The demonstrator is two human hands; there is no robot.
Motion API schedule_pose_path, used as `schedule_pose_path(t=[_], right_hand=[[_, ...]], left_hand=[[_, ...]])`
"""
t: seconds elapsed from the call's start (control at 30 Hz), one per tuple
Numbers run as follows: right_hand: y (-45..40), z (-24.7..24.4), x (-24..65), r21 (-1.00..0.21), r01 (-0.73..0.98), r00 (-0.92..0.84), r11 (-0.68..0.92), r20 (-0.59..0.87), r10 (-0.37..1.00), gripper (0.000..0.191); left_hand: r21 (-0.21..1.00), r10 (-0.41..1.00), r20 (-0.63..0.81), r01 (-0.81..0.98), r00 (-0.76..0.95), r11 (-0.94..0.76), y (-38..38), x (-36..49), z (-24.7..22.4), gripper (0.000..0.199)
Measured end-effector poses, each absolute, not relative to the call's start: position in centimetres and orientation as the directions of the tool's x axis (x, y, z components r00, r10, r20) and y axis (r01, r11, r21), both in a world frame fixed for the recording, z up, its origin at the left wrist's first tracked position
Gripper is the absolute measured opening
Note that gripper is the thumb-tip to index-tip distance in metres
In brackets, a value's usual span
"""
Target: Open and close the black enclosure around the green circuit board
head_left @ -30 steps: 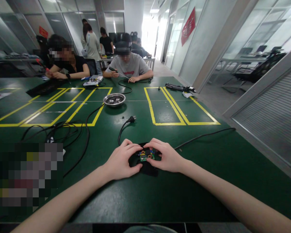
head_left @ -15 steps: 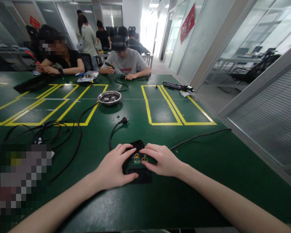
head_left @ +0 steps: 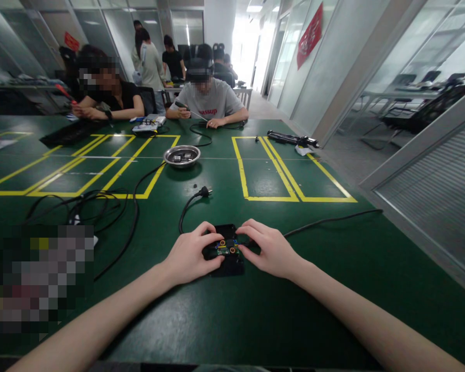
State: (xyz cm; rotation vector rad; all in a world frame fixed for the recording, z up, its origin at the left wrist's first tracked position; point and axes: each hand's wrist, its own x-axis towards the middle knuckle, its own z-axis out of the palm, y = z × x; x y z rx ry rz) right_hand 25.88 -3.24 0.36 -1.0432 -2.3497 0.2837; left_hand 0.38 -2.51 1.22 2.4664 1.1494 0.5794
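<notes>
A small green circuit board (head_left: 228, 249) with copper-wound ring coils lies between my two hands. My left hand (head_left: 191, 254) curves round its left end, with the thumb at the near edge and the fingers at the far edge. At the right end, my right hand (head_left: 270, 249) has thumb and index finger bent in on the board. Behind the board is one black plastic case half (head_left: 227, 229). The other black case half (head_left: 231, 267) lies flat in front, close against the board. My fingers hide the ends of the board.
A plug on a black cord (head_left: 204, 191) lies beyond my hands, with a metal bowl (head_left: 182, 157) of small parts farther back. Coiled black cables (head_left: 81, 206) are on the left. Another cord (head_left: 333, 221) runs right. Two people sit across the green table (head_left: 294, 310).
My hands have closed in on the board's ends, and my left thumb has moved from the near case half up to the board. The near case half now sits closer to the board.
</notes>
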Motion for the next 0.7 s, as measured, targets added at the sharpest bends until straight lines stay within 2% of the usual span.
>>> schedule_pose_path(t=[0.03,0.07,0.13,0.2,0.33,0.43,0.53,0.7], right_hand=[[-3.0,0.4,26.1,-0.368,0.646,-0.554,0.668,0.376,0.743,0.006],[-2.8,0.4,26.3,-0.34,0.665,-0.563,0.665,0.358,0.745,0.008],[-2.5,0.1,26.5,-0.297,0.685,-0.576,0.666,0.338,0.744,0.02],[-2.4,-0.2,26.3,-0.284,0.692,-0.574,0.664,0.342,0.744,0.024],[-2.4,-0.5,25.9,-0.294,0.698,-0.561,0.653,0.344,0.753,0.026],[-2.4,-0.3,25.9,-0.31,0.702,-0.555,0.641,0.327,0.765,0.026],[-2.6,-0.1,25.9,-0.331,0.704,-0.544,0.629,0.319,0.776,0.025],[-3.2,0.2,25.6,-0.361,0.702,-0.53,0.613,0.31,0.789,0.025]], left_hand=[[0.473,0.777,0.215,0.633,0.592,-0.613,-2.4,0.3,1.2,0.031],[0.466,0.769,0.217,0.628,0.601,-0.623,-2.2,0.2,1.1,0.032],[0.453,0.746,0.212,0.613,0.631,-0.647,-1.7,0.0,1.0,0.036],[0.452,0.719,0.214,0.586,0.661,-0.673,-1.3,-0.3,1.0,0.041],[0.534,0.695,0.259,0.5,0.671,-0.682,-0.7,-0.9,1.2,0.043],[0.622,0.721,0.275,0.454,0.637,-0.638,-0.6,-1.4,1.4,0.032],[0.648,0.735,0.268,0.448,0.622,-0.616,-0.6,-1.7,1.6,0.012],[0.617,0.723,0.257,0.467,0.641,-0.634,-0.8,-1.6,1.6,0.01]])
